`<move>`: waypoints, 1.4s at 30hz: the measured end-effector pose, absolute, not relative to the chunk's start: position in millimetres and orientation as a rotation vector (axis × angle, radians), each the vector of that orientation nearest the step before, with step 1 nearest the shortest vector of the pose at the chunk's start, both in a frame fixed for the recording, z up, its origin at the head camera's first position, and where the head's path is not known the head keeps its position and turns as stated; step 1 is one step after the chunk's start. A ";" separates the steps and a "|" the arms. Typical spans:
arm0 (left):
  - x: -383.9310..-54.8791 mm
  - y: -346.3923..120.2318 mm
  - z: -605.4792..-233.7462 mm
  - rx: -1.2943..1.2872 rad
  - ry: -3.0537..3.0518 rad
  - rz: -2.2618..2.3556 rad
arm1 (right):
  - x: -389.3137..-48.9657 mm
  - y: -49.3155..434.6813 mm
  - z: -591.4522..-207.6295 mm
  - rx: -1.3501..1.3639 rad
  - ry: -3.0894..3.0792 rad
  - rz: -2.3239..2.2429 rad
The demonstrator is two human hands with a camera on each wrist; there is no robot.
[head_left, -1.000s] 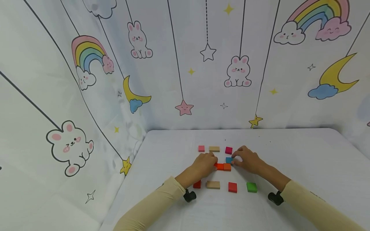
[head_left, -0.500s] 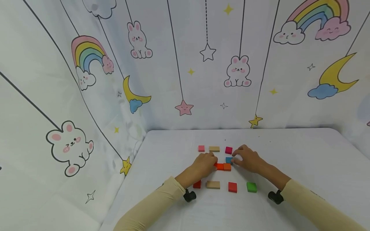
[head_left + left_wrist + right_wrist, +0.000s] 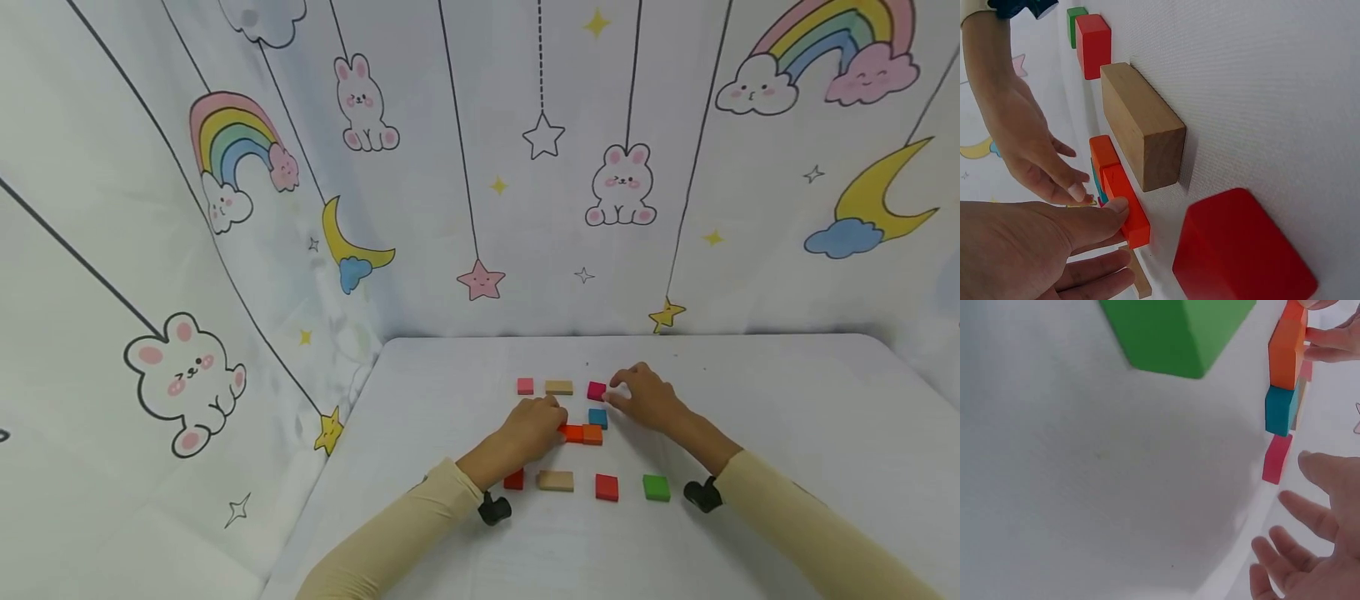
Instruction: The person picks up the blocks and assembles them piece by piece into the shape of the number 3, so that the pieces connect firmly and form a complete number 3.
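Note:
My left hand point(image 3: 525, 432) pinches a long red-orange block point(image 3: 1137, 228), its thumb on one side and fingers on the other. A shorter orange block point(image 3: 592, 435) stands end to end with it. Right behind the orange one is a blue block point(image 3: 597, 418). Farther back lies a crimson block point(image 3: 596, 391), and my right hand point(image 3: 645, 400) hovers beside its right edge. In the right wrist view the thumb and fingers of that hand are spread, with nothing between them; the crimson block point(image 3: 1277, 459) lies just beyond the thumb tip.
Along the back sit a pink block point(image 3: 525, 386) and a plain wooden block point(image 3: 558, 387). Nearer the front are a red block point(image 3: 514, 479) partly behind my left wrist, another wooden block point(image 3: 556, 481), a second red block point(image 3: 607, 487) and a green block point(image 3: 656, 487).
My right hand has left the blue block and moved back toward the crimson one. The left hand keeps its grip on the red-orange block.

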State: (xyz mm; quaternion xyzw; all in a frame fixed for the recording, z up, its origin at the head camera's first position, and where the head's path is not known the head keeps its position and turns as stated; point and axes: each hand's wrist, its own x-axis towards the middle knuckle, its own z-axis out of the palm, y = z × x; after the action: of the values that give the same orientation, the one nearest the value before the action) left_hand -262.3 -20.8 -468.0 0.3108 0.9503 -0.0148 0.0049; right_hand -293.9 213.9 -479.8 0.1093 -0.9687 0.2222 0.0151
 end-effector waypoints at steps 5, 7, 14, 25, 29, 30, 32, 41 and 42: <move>-262.2 -20.3 -468.0 0.976 2.979 -0.040 | -298.9 209.9 -481.7 0.285 -3.021 0.649; -261.8 -20.3 -467.7 0.982 2.982 -0.043 | -299.8 207.8 -482.3 0.257 -3.027 0.641; -260.8 -19.0 -466.4 0.990 2.980 -0.063 | -304.5 202.8 -484.3 0.186 -3.062 0.638; -261.0 -18.7 -466.2 1.001 2.979 -0.094 | -303.6 197.5 -478.0 0.070 -3.111 0.590; -261.3 -19.1 -466.5 0.996 2.982 -0.091 | -303.4 196.6 -477.0 0.062 -3.126 0.602; -261.3 -19.2 -466.4 0.995 2.983 -0.089 | -303.5 196.4 -476.8 0.063 -3.129 0.602; -261.2 -19.6 -466.5 0.994 2.985 -0.091 | -303.5 196.0 -476.2 0.064 -3.132 0.604; -262.2 -20.6 -468.4 0.985 2.987 -0.112 | -304.7 195.0 -476.3 0.038 -3.150 0.617; -262.3 -20.7 -468.4 0.982 2.986 -0.111 | -304.9 195.0 -476.6 0.033 -3.153 0.617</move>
State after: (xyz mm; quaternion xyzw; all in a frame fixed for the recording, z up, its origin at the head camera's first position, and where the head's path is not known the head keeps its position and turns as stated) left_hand -262.3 -20.7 -468.4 0.3121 0.9494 -0.0352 -0.0018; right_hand -304.9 195.0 -476.6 0.0101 -0.9807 0.1920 -0.0358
